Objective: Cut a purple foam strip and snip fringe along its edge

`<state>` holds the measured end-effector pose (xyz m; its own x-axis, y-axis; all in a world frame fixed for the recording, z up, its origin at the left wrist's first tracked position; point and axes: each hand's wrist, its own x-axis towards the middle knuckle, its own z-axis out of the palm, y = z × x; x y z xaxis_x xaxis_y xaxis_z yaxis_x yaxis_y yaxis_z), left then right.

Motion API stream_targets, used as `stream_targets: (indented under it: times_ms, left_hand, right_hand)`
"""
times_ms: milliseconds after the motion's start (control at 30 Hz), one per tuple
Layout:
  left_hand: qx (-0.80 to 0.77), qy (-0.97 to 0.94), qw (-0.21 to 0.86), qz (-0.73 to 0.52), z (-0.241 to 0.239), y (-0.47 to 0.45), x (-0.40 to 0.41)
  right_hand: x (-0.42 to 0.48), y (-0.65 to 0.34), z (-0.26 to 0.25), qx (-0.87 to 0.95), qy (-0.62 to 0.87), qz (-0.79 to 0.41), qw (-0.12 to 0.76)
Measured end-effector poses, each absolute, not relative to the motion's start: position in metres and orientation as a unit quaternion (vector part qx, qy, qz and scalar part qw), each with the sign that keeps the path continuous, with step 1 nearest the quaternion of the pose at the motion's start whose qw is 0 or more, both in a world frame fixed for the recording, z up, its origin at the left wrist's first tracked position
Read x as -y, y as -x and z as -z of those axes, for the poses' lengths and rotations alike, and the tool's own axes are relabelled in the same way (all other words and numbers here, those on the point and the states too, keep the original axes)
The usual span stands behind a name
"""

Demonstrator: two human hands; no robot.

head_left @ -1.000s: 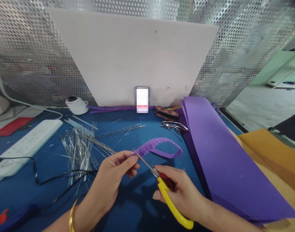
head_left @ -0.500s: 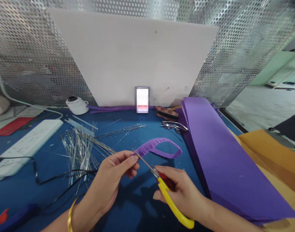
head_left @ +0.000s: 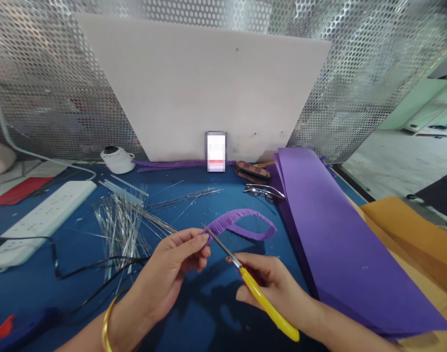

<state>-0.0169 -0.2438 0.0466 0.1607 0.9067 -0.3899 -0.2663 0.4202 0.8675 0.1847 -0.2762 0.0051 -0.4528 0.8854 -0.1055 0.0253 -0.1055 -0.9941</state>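
Note:
Between thumb and fingers, my left hand [head_left: 182, 256] pinches one end of a ruffled purple strip [head_left: 241, 215]. The strip curves away to the right in a narrow loop over the blue table. My right hand [head_left: 270, 281] grips scissors [head_left: 262, 293] with a yellow handle. Their blades look nearly together and lie across the strip's pinched end, right beside my left fingertips. Whether they cut through it is too small to tell. Loose thin wires [head_left: 122, 227] lie in a pile left of my left hand.
Folded purple sheets [head_left: 340, 234] cover the right side, with orange-yellow sheets [head_left: 417, 225] beyond. Glasses [head_left: 263, 192] and a checked case [head_left: 252, 171] lie behind the strip. A white power strip [head_left: 43, 220], black cables [head_left: 95, 261] and a white cup [head_left: 117, 160] are on the left.
The scissors have closed further, and their yellow handle has swung slightly to the right. My left hand and the purple strip have hardly moved.

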Motion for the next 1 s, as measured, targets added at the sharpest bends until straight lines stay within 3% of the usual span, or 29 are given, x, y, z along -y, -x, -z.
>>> stream_targets:
  times_ms: [367, 667, 1000]
  left_hand:
    - [-0.52, -0.36, 0.637, -0.441, -0.0464, 0.0161, 0.2431]
    - [-0.541, -0.365, 0.603, -0.459, -0.0495, 0.0123, 0.2412]
    - [-0.538, -0.366, 0.604, -0.46, -0.0462, 0.0121, 0.2433]
  right_hand:
    - [0.2749, -0.1847, -0.0042, 0.567, 0.389, -0.638, 0.348]
    - [0.2783, -0.185, -0.0098, 0.662, 0.452, -0.494, 0.336]
    - [0.2768, -0.1845, -0.0074, 0.657, 0.444, -0.504, 0.344]
